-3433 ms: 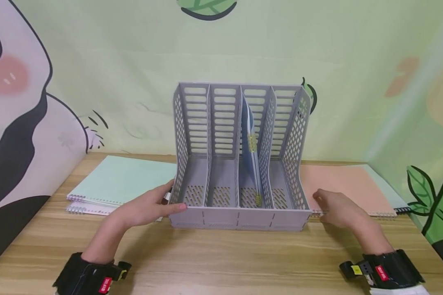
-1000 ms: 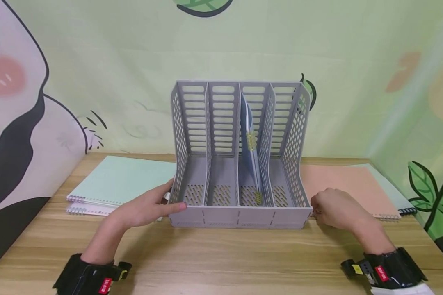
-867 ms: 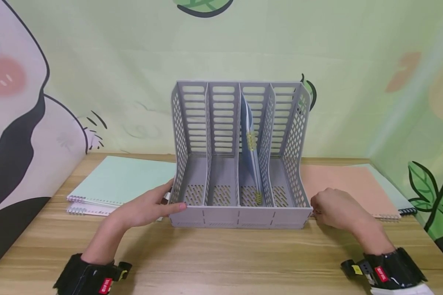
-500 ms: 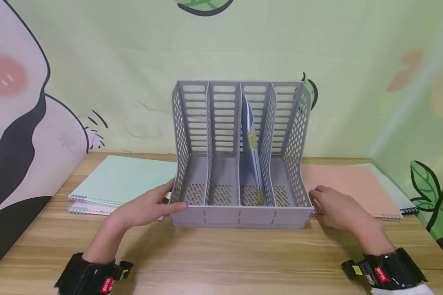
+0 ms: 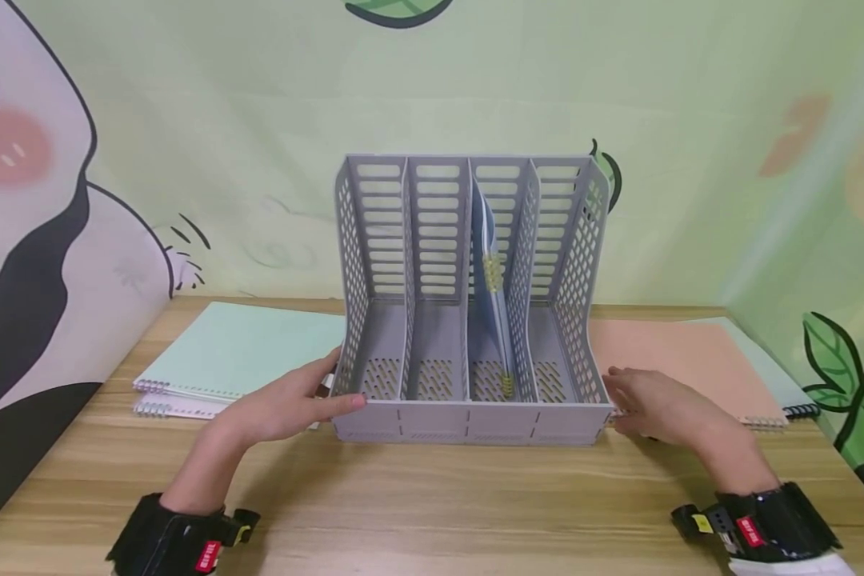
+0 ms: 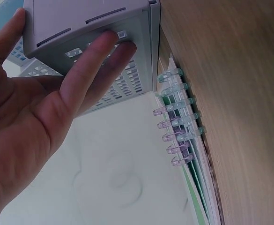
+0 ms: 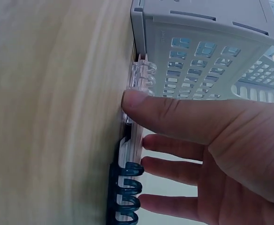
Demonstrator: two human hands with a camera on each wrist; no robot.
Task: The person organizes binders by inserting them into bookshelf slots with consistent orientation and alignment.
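Note:
A grey four-slot file organizer [image 5: 432, 422] stands upright on the table. Inside its third slot from the left leans a blue notebook [image 5: 484, 300] with yellow coils. My left hand [image 5: 284, 406] holds the organizer's front left corner, thumb over the front lip and fingers along the outer side wall. Beside the organizer's right side, my right hand [image 5: 666, 406] touches the coil-bound edge of a pink notebook [image 5: 680, 356]. In the right wrist view its thumb [image 7: 165, 115] lies across the clear coils and the other fingers reach straight to the cover. The thumb's contact point is hidden.
Mint-green spiral notebooks [image 5: 252, 344] lie stacked left of the organizer, partly behind my left hand. Under the pink notebook, a pale green one with black coils [image 5: 802, 411] sticks out rightward. A printed cloth [image 5: 475, 72] hangs behind the wooden table [image 5: 439, 504].
My right hand's fingers were curled in about a second ago and have now straightened over the pink notebook's edge. The left hand and organizer stay as they were; the head view shifts slightly.

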